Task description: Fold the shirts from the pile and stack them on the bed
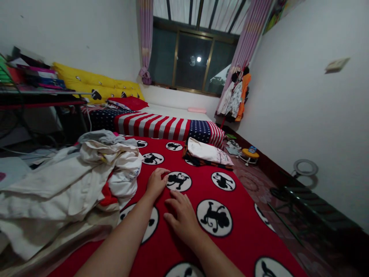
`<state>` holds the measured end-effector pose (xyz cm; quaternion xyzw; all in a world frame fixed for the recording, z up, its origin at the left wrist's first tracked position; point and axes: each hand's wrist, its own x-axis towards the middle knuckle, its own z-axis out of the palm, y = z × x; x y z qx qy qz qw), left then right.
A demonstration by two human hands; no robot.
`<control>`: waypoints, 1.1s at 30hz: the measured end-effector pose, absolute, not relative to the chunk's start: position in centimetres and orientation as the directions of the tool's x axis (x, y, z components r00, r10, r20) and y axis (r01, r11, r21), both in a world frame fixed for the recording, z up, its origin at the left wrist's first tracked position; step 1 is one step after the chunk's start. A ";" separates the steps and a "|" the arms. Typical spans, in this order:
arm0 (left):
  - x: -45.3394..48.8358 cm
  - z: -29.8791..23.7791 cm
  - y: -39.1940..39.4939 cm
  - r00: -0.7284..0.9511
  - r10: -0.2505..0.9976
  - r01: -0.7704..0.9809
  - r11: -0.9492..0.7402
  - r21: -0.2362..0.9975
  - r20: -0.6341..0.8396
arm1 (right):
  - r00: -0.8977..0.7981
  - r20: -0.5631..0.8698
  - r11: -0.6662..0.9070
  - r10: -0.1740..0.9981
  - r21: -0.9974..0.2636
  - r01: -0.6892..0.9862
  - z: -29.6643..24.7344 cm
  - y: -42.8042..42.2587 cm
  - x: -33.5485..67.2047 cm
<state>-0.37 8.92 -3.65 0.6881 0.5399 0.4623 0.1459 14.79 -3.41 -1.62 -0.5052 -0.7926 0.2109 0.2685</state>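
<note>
Fingers of the left hand [157,182] were loosely curved and slightly parted, unloaded. On my remote feed, I read the right hand [184,215] as the wider of the two: thumb set apart, fingers half spread, likewise unloaded. Both sets of fingertips were positioned over the red bedspread [242,207]; I could not tell whether they touched it or hovered. A white disc [179,181] with a dark monkey figure was located at the left fingertips. To the left of those fingers, near but apart, I located the crumpled clothes pile [77,188], mainly off-white, with a grey garment [99,136] at its far end. Folded garments [206,151], white layer uppermost and dark layer beneath, lay beyond and to the right of both sets of fingers. Farther beyond the fingertips was a stars-and-stripes cover [155,126]; a yellow stool [250,154] stood well to their right.
</note>
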 end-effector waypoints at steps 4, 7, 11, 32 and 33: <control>-0.3 -3.6 8.9 -0.008 0.876 0.622 -0.373 0.688 0.482 | -0.381 0.225 0.437 0.897 -0.585 0.683 -1.7 -3.3 15.0; -0.3 -3.7 9.0 -0.004 0.874 0.629 -0.376 0.681 0.486 | -0.392 0.230 0.449 0.891 -0.583 0.677 -1.8 -3.2 15.1; -0.4 -3.8 8.9 -0.003 0.875 0.634 -0.372 0.678 0.483 | -0.409 0.244 0.470 0.880 -0.577 0.668 -2.0 -3.1 15.3; -0.4 -3.6 9.0 0.007 0.901 0.678 -0.324 0.660 0.435 | -0.372 0.285 0.467 0.883 -0.601 0.649 -2.1 -2.8 15.1; -0.4 -3.6 9.0 0.008 0.902 0.678 -0.323 0.661 0.432 | -0.373 0.291 0.471 0.881 -0.601 0.646 -2.1 -2.8 15.1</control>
